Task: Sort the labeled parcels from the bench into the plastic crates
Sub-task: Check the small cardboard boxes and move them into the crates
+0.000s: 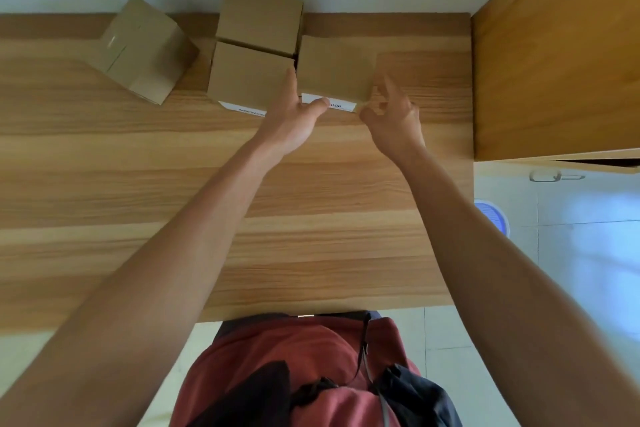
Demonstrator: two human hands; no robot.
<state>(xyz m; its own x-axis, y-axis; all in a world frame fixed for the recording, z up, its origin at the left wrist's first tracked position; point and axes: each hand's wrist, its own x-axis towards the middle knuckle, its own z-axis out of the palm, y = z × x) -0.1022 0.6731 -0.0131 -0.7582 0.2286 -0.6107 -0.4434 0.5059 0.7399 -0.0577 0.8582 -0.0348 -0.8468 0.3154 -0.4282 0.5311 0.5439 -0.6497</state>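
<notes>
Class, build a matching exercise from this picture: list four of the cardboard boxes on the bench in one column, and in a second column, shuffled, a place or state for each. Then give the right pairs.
Column one
1. right box
2. tilted box
3. back box
4. middle front box

Column two
A. far left, turned at an angle, apart from the rest
B. against the wall, behind another box
C. between both hands, the left hand and right hand at its sides
D. white label facing the person, no hand reaching round it

Pairs: 1-C, 2-A, 3-B, 4-D
</notes>
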